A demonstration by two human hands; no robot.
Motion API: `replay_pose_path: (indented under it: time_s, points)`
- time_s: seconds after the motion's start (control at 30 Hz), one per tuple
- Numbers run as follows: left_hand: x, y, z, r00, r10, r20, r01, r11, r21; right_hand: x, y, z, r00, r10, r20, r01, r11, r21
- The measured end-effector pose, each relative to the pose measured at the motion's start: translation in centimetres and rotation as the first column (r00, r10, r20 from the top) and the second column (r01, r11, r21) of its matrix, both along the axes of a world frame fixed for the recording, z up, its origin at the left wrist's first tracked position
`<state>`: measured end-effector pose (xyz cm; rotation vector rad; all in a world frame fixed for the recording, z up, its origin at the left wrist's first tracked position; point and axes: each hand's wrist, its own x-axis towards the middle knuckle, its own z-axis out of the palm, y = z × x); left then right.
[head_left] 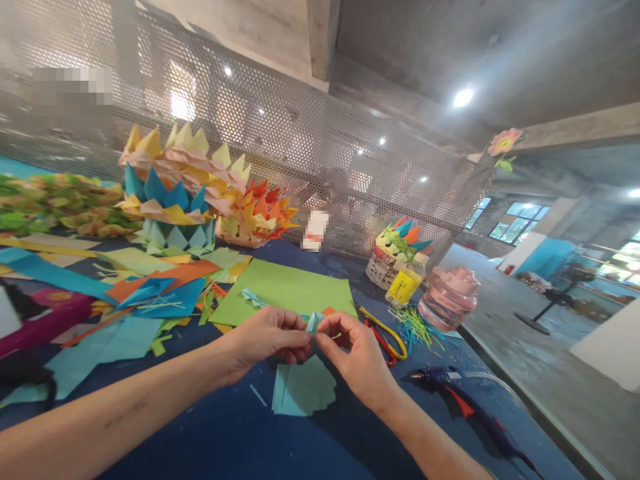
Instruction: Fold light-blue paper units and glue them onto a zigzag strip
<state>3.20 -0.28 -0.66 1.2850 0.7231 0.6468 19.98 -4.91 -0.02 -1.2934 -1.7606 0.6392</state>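
My left hand (273, 337) and my right hand (356, 353) meet above the blue table (235, 433). Both pinch a small light-blue folded paper piece (315, 322) between their fingertips. Right below them lies a fanned stack of teal paper squares (304, 388). A green paper sheet (287, 290) lies just behind the hands, with another small blue folded piece (251, 297) on it.
Large modular paper sculptures (187, 190) stand at the back left, with loose coloured sheets (135, 293) around. Scissors (383, 333), a glue gun (453, 390), a yellow-labelled bottle (404, 285), a pink jar (449, 298) and a small paper basket (397, 257) sit to the right. A perforated metal screen (300, 147) backs the table.
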Motion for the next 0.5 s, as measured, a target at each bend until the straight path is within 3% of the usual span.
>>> replay_pose_path:
  time_s: [0.5]
  points:
    - [-0.13,-0.1,0.42,1.0,0.0,0.026,0.004,0.988,-0.152,-0.05,-0.02,0.0,1.0,0.0,-0.017,0.0,1.0,0.02]
